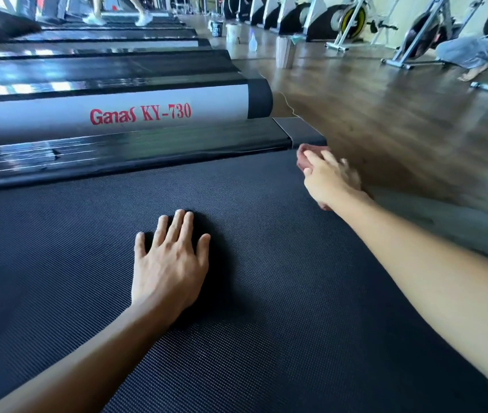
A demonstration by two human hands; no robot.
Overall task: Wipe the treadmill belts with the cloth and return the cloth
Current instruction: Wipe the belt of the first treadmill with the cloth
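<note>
Down on the treadmill belt (pixel 88 263) we go, dark textured rubber filling the lower frame. The left hand (pixel 171 263) sits at lower centre, palm down, fingers straight and spread, its grip wide open with nothing in it. My read is that it is there as a prop, taking the body's weight for the long reach. Right of centre, the right hand (pixel 329 180) is stretched out to the belt's end, where it meets the wooden floor (pixel 400 129). Under it lies the cloth (pixel 304 152), reddish-brown, peeking out past the fingertips and again below the wrist. That hand is blurred, but its grip looks flat, fingers laid fairly straight over the cloth and pressing it onto the rubber, not bunching it up, which would spread the wiping surface. In the upper left, the grey side rail (pixel 58 120) marked Ganas KY-730 borders the belt, with more treadmills ranked behind it. Plenty of belts left, I'd judge, and the cloth is not yet returned.
</note>
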